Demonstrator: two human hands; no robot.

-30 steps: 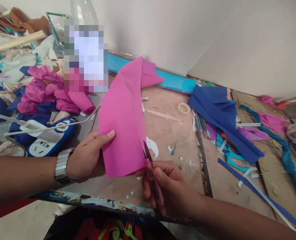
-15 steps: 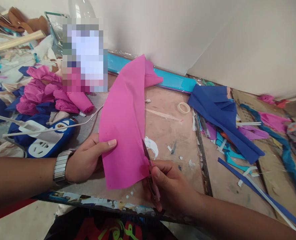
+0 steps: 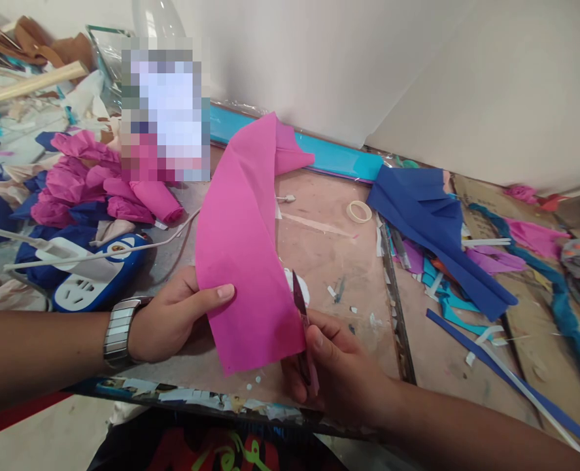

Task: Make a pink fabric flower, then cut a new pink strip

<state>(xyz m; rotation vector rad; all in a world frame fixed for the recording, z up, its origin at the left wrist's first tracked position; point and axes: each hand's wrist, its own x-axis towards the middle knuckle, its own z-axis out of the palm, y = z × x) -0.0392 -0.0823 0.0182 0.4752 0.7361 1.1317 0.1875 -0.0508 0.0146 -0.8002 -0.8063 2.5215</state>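
Note:
A long sheet of pink paper (image 3: 243,242) curves up from the worktable (image 3: 339,261). My left hand (image 3: 174,317), with a metal watch on the wrist, pinches the sheet's lower left edge, thumb on top. My right hand (image 3: 336,366) grips small pink-handled snips (image 3: 302,327) at the sheet's lower right edge. The blades point up and away from me, just beside the paper's edge.
A blue and white power strip (image 3: 91,275) with a white cable lies to the left, beside crumpled pink and blue paper (image 3: 98,186). A tape roll (image 3: 359,211) and folded blue paper (image 3: 431,222) lie to the right among scraps. A white wall stands behind.
The snips have come out of the paper and shifted slightly right of its edge. The pink sheet has leaned a little to the left; my left thumb has slid slightly lower.

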